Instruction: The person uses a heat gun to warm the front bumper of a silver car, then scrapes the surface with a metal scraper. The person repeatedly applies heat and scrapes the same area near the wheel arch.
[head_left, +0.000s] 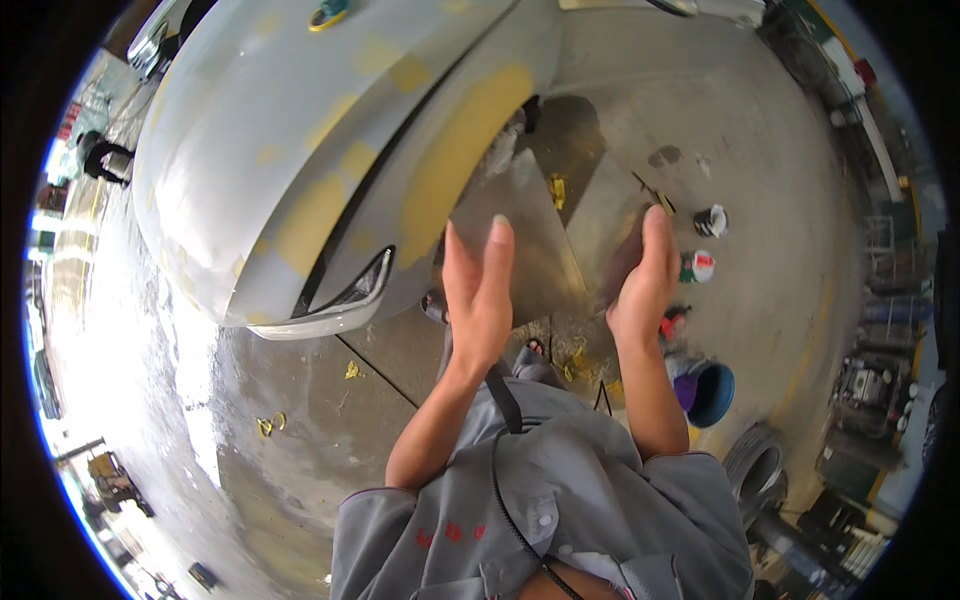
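Observation:
My left hand (pixel 480 302) and my right hand (pixel 642 288) are raised in front of my waist, a little apart. Between them hangs a thin grey-brown sheet (pixel 535 245), with a slanting crease or edge near its middle. Its material cannot be made out. The left hand pinches its left side, thumb upward; the right hand holds its right side, and most of those fingers are hidden. Just beyond my left hand is a grey car body (pixel 370 95) with yellowish filler patches (pixel 455 150) and a headlight (pixel 360 290) at its corner.
A blue bucket (pixel 712 393) stands to my right, with a green-and-white can (pixel 698 266) and a dark can (pixel 711 220) farther off. Yellow scraps (pixel 353 370) and tape rings (pixel 270 425) lie on the floor. Another person (pixel 100 157) is far left. A yellow-and-teal item (pixel 328 14) rests on the car.

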